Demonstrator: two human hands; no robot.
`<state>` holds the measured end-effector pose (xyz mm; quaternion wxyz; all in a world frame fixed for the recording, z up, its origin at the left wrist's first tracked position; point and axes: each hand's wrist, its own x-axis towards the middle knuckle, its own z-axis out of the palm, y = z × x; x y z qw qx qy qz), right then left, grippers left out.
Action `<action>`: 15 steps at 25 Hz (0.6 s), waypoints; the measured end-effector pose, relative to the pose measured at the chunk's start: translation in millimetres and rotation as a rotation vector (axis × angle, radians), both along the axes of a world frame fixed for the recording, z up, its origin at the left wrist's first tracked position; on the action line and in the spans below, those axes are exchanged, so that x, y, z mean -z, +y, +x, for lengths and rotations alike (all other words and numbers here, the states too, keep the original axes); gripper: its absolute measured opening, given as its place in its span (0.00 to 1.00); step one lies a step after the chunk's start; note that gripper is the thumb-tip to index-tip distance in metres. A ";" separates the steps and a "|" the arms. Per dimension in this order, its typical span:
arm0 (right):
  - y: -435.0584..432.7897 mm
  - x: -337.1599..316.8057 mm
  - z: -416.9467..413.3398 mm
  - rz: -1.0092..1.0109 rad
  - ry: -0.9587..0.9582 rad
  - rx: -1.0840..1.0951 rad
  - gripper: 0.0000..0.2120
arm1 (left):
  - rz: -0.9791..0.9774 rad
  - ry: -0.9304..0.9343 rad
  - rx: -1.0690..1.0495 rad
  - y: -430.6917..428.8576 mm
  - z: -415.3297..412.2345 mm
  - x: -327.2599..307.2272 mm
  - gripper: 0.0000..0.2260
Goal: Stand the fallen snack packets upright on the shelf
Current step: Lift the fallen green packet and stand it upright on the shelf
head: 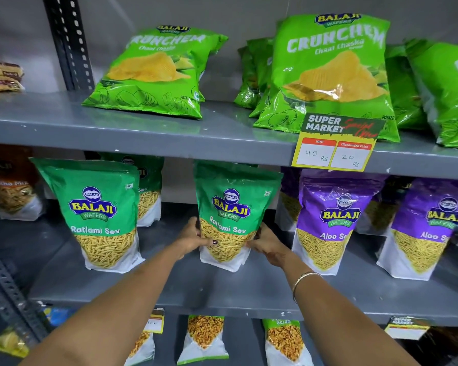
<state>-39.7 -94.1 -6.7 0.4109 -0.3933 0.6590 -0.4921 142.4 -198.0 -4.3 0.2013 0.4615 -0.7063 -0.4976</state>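
Note:
A green Ratlami Sev packet [230,207] stands upright in the middle of the grey middle shelf [222,289]. My left hand [193,237] grips its lower left side, thumb across the front. My right hand [269,243] holds its lower right side. Another Ratlami Sev packet [95,210] stands upright to the left, with one more behind it [150,191]. Two purple Aloo Sev packets [331,220] [428,228] stand to the right. On the upper shelf [143,138], a green Crunchem packet [156,72] leans back, and a larger one [331,72] leans against others.
A yellow price card [336,146] hangs from the upper shelf edge. An orange packet [11,191] stands at far left. More packets [205,336] sit on the shelf below. A perforated steel upright [69,40] runs up at the left.

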 end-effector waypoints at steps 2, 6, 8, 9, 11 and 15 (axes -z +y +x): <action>2.1 -0.4 0.2 -0.025 -0.075 -0.093 0.37 | -0.098 -0.112 -0.045 -0.5 -0.2 5.7 0.31; 3.6 0.5 2.6 -0.061 -0.020 -0.155 0.38 | -0.005 -0.037 -0.036 1.9 3.6 7.1 0.37; 1.9 1.8 0.6 -0.067 0.008 -0.160 0.38 | 0.001 -0.017 -0.032 5.4 4.8 6.3 0.37; 1.7 0.7 0.3 -0.070 0.012 -0.170 0.37 | -0.006 -0.023 -0.039 7.6 5.3 5.9 0.37; 2.3 -0.5 0.0 -0.076 0.020 -0.197 0.36 | -0.001 -0.019 -0.058 10.0 5.8 7.4 0.36; 1.1 -4.9 -3.0 0.059 0.006 -0.227 0.26 | 0.004 -0.094 -0.051 20.2 11.9 3.9 0.33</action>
